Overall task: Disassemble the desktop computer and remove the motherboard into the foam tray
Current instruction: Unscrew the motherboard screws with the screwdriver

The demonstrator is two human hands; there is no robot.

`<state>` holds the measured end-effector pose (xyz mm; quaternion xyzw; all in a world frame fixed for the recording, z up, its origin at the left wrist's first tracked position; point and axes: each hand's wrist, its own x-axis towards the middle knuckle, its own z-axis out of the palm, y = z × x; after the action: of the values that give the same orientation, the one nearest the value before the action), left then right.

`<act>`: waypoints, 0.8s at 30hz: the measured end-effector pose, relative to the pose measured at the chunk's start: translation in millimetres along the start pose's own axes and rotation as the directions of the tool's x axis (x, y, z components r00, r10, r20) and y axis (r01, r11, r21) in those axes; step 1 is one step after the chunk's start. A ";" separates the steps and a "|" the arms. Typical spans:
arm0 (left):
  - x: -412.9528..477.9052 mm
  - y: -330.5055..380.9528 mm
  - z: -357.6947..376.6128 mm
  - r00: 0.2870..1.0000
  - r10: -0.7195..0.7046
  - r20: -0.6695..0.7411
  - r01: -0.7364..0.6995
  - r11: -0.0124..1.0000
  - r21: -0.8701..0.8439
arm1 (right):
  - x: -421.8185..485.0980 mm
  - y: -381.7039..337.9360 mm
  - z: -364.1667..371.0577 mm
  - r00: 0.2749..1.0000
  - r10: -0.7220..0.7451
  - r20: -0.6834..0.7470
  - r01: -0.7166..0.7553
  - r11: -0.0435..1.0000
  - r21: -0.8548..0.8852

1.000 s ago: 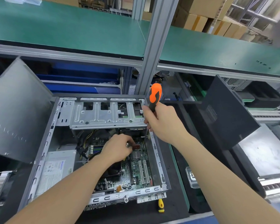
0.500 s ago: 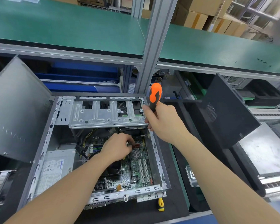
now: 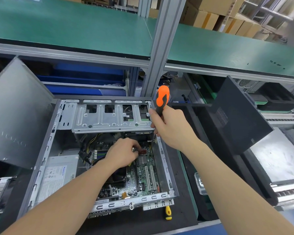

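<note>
The open computer case (image 3: 46, 160) lies on its side in front of me. Its green motherboard (image 3: 145, 173) sits in the bottom, with a silver power supply (image 3: 58, 177) to its left and a metal drive cage (image 3: 109, 116) across the top. My right hand (image 3: 171, 128) grips an orange-and-black screwdriver (image 3: 162, 99) held upright, its shaft reaching down to the board near the case's right wall. My left hand (image 3: 122, 154) rests on the board, fingertips pinching at something small by a red connector (image 3: 143, 151); what they hold is too small to tell.
A grey side panel (image 3: 15, 116) leans at the left. A black foam tray (image 3: 234, 119) stands tilted at the right, with another black tray (image 3: 278, 97) behind it. A yellow-handled tool (image 3: 168, 212) lies in front of the case. Green shelf above.
Both hands stay almost in place. The left fingers have shifted slightly on the board near the red connector; the screwdriver remains upright.
</note>
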<state>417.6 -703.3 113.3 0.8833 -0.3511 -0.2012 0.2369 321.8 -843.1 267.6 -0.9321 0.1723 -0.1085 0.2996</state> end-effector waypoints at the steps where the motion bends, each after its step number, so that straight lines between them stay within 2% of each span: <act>1: -0.2 0.4 0.0 1.000 -0.001 0.002 0.001 1.000 0.000 | -0.2 0.1 0.4 1.000 0.000 0.002 0.000 1.000 0.000; 8: -0.5 -0.3 0.6 1.000 0.010 -0.001 -0.010 1.000 -0.004 | 0.4 -0.1 -3.6 0.996 -0.019 0.093 0.021 0.999 -0.026; 14: 2.7 -3.0 2.6 1.000 0.029 -0.001 -0.029 0.998 -0.052 | -4.4 6.1 -5.1 0.998 -0.005 0.062 0.006 1.000 -0.019; 18: 6.8 0.6 1.5 0.996 0.083 -0.017 -0.084 0.994 -0.073 | -7.3 5.9 -5.2 0.999 -0.026 -0.041 0.026 1.000 0.003; 21: 17.5 13.7 3.7 0.988 0.146 0.048 -0.148 0.988 0.037 | -10.6 7.8 -1.5 0.987 -0.044 -0.153 0.053 0.997 0.052; 24: 23.1 20.5 16.3 0.964 0.195 0.180 -0.231 0.951 0.205 | -19.6 12.7 9.9 0.965 -0.057 -0.255 0.077 0.995 0.068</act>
<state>413.9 -737.5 107.3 0.8424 -0.4827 -0.2025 0.1275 303.7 -840.0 250.1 -0.9037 0.1732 -0.2427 0.3071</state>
